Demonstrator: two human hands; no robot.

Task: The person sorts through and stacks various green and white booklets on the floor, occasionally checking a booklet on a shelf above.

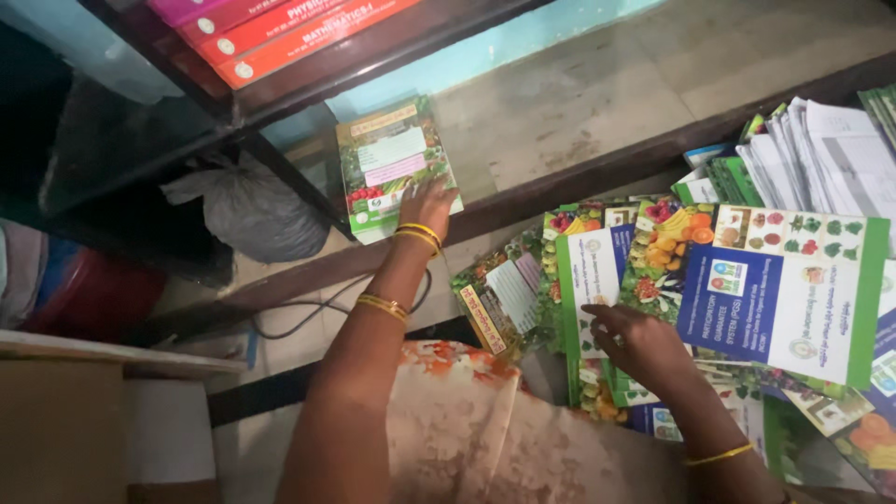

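My left hand (pixel 427 203) reaches forward and rests flat on a green booklet (pixel 392 159) with fruit and vegetable pictures, which lies at the left end of a stone shelf (pixel 607 84). Gold bangles circle that wrist. My right hand (pixel 639 345) lies on a heap of similar colourful booklets (pixel 597 271) lower down, fingers curled on the top covers. A blue, white and green booklet (pixel 789 289) lies on top of the heap to the right.
A stack of white papers and green booklets (pixel 812 154) stands at the right. Red and pink books (pixel 280 33) lie on a dark rack above. A grey plastic bag (pixel 252 210) sits under the rack. A black cable (pixel 308 317) crosses the floor.
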